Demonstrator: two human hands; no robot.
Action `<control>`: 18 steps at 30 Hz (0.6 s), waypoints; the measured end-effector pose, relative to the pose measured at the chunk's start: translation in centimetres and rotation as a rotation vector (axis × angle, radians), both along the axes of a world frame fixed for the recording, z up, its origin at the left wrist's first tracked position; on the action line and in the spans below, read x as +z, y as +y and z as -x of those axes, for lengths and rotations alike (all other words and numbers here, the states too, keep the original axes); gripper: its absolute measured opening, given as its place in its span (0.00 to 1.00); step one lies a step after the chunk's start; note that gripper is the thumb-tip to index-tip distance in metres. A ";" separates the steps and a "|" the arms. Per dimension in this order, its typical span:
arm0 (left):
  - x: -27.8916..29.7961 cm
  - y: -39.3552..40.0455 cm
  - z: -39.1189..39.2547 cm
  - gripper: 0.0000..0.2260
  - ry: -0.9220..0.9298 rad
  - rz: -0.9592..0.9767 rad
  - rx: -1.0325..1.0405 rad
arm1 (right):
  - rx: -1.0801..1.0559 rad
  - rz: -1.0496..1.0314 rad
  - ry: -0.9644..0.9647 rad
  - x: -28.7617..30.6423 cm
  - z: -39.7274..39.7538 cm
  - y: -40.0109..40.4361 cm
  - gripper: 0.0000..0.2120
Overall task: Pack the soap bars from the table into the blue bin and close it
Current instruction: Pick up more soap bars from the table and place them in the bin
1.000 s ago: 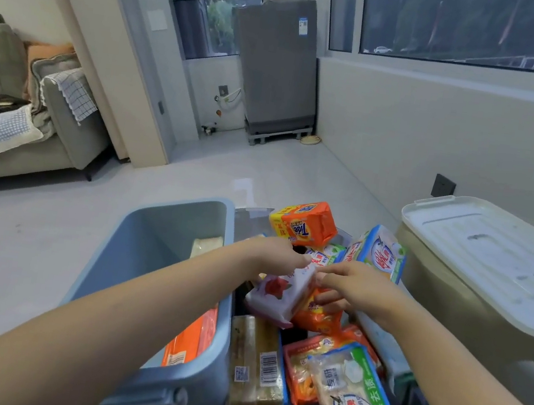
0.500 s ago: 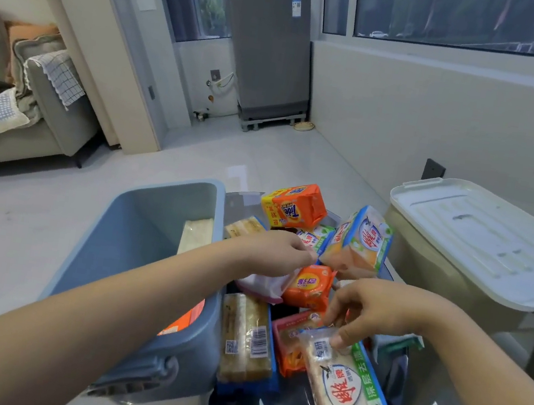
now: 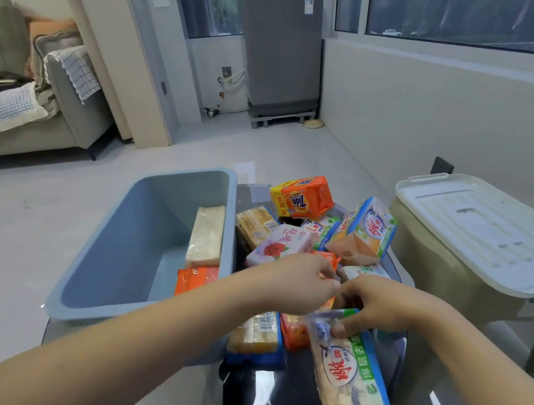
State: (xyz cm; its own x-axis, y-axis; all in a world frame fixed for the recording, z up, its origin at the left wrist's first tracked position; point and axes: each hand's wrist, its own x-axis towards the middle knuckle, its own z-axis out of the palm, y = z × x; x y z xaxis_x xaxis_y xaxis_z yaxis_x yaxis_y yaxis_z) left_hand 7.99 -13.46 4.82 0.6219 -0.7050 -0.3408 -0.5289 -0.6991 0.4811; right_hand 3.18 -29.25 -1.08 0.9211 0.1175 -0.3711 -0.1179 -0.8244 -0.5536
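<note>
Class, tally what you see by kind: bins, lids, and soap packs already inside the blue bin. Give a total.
Bins: 2, the blue bin and the beige bin
Lids: 1, a white lid on the beige bin
Soap packs in the blue bin: 2, a pale pack, an orange pack
Total: 5

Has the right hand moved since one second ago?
Yes. The right hand came nearer to the person, away from the orange pack, and now pinches the long blue-green pack.

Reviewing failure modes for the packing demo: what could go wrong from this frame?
1. The orange Tide pack sits on top of the pile near the table's far edge; digging below may knock it off.
2. Both hands, left hand and right hand, crowd one spot and could tangle.
</note>
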 end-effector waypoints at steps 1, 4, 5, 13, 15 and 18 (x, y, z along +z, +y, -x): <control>-0.4 0.4 0.4 0.18 0.008 0.029 0.020 | -0.025 -0.015 -0.025 -0.1 0.2 -0.1 0.08; -2.0 1.8 1.5 0.19 0.029 0.141 0.077 | -0.112 -0.077 -0.091 -0.3 0.5 -0.1 0.09; -2.6 2.3 1.8 0.19 0.044 0.179 0.106 | -0.138 -0.095 -0.102 -0.4 0.6 -0.2 0.09; -6.7 5.0 2.7 0.17 0.275 0.491 0.269 | -0.219 -0.371 -0.225 0.4 1.4 0.2 0.07; -7.3 5.4 2.8 0.16 0.363 0.562 0.285 | -0.239 -0.437 -0.261 0.6 1.3 0.5 0.08; -7.8 5.8 2.9 0.16 0.499 0.651 0.291 | -0.298 -0.502 -0.304 0.8 0.9 1.3 0.07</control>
State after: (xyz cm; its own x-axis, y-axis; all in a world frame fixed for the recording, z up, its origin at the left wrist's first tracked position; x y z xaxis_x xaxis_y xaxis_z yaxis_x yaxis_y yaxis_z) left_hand 5.06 -7.68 -3.01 0.6932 -0.6908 -0.2057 0.0073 -0.2786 0.9604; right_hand 2.30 -27.94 -0.29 0.9962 -0.0675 -0.0556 -0.0786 -0.4134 -0.9072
